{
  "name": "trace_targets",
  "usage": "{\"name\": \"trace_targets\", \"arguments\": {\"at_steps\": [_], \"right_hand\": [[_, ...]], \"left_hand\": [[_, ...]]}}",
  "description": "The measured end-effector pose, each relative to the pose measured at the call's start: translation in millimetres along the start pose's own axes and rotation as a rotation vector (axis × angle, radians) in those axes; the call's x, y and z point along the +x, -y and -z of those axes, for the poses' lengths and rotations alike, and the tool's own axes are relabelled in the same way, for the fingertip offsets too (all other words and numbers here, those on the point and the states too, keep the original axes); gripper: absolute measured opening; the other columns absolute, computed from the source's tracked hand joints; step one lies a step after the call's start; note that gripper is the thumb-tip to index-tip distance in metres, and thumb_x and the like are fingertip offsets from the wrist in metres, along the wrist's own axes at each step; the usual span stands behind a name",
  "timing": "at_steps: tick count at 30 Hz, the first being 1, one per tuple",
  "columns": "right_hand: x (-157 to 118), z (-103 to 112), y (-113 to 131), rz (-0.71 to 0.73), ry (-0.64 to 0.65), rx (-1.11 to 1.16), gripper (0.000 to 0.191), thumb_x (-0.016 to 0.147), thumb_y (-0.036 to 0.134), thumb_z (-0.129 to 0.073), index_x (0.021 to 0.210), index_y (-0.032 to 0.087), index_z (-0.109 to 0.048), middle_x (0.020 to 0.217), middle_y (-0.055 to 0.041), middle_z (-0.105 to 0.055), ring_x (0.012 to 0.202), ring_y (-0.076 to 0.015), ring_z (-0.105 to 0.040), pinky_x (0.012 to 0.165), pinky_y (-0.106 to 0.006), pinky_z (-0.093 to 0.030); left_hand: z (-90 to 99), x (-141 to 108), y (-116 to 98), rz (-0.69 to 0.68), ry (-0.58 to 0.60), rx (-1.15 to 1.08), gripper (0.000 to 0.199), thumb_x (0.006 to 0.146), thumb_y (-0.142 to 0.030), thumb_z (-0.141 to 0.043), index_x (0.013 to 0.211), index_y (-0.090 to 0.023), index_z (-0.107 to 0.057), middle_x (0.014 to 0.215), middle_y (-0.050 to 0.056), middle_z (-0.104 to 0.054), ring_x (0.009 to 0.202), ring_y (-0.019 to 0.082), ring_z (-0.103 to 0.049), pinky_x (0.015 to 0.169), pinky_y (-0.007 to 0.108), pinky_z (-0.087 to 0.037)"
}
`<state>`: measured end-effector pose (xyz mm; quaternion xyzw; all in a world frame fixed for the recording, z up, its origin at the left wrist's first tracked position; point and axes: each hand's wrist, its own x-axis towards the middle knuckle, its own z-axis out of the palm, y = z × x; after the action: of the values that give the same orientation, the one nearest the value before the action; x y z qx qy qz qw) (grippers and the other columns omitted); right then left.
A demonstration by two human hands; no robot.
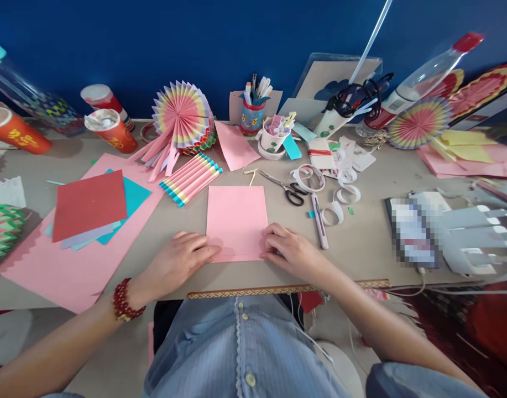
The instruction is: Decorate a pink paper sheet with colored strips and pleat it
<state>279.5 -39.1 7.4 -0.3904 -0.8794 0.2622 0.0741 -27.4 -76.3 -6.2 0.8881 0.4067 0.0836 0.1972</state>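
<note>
A square sheet of pink paper (pixel 237 221) lies flat on the table in front of me, with a narrow strip or crease line along its near edge. My left hand (pixel 184 257) grips its near left corner, thumb on top and fingers bent at the left edge. At the near right corner, my right hand (pixel 287 249) pinches the paper between thumb and curled fingers. Just beyond the sheet lies a pleated paper strip (pixel 191 179) in pink, yellow and teal. Scissors (pixel 288 188) with black handles and a pale utility knife (pixel 319 221) rest to the right.
Stacked coloured sheets (pixel 89 205) lie on a large pink sheet (pixel 124 243) at left. Paper rosettes (pixel 182 113), orange cups (pixel 111 131) and a pen holder (pixel 252 117) stand along the blue wall. Tape rolls (pixel 313 178) and a phone (pixel 413 232) are at right.
</note>
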Motion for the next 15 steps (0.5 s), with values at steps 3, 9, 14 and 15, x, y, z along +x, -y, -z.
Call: {"name": "trace_targets", "arguments": {"at_steps": [3, 9, 14, 15], "right_hand": [[-0.2, 0.2, 1.0, -0.003, -0.011, -0.007, 0.011, 0.089, 0.018, -0.065, 0.081, 0.02, -0.058, 0.104, -0.0055, -0.059, 0.081, -0.0176, -0.061, 0.075, -0.031, -0.049], [-4.9, -8.4, -4.9, 0.031, -0.066, -0.005, 0.002, 0.093, 0.021, -0.06, 0.093, 0.021, -0.062, 0.108, -0.0073, -0.061, 0.092, -0.0198, -0.062, 0.083, -0.035, -0.051], [-11.5, -20.4, -13.1, 0.199, -0.119, -0.233, 0.035, 0.098, 0.014, -0.047, 0.118, 0.035, -0.067, 0.123, -0.0052, -0.062, 0.109, -0.0227, -0.058, 0.094, -0.039, -0.046], [-12.2, -21.0, -13.8, 0.232, -0.111, -0.29, 0.041, 0.097, 0.013, -0.047, 0.124, 0.039, -0.064, 0.125, -0.0037, -0.061, 0.108, -0.0225, -0.057, 0.093, -0.039, -0.046]], "left_hand": [[-0.4, -0.7, 0.3, -0.008, 0.006, 0.009, 0.031, 0.105, -0.026, -0.038, 0.131, -0.029, -0.055, 0.102, 0.002, -0.062, 0.094, 0.016, -0.057, 0.084, 0.032, -0.036], [-5.0, -4.2, 3.4, -0.099, 0.018, 0.19, 0.051, 0.101, -0.011, -0.035, 0.145, -0.036, -0.042, 0.095, 0.003, -0.057, 0.088, 0.019, -0.053, 0.083, 0.034, -0.036], [1.9, -0.2, 0.1, -0.205, 0.08, 0.302, 0.069, 0.095, -0.007, -0.042, 0.152, -0.044, -0.027, 0.109, 0.005, -0.056, 0.096, 0.022, -0.05, 0.089, 0.036, -0.036], [4.0, 1.3, -0.7, -0.222, 0.091, 0.308, 0.072, 0.093, -0.006, -0.043, 0.153, -0.043, -0.025, 0.112, 0.005, -0.056, 0.098, 0.023, -0.049, 0.091, 0.037, -0.036]]}}
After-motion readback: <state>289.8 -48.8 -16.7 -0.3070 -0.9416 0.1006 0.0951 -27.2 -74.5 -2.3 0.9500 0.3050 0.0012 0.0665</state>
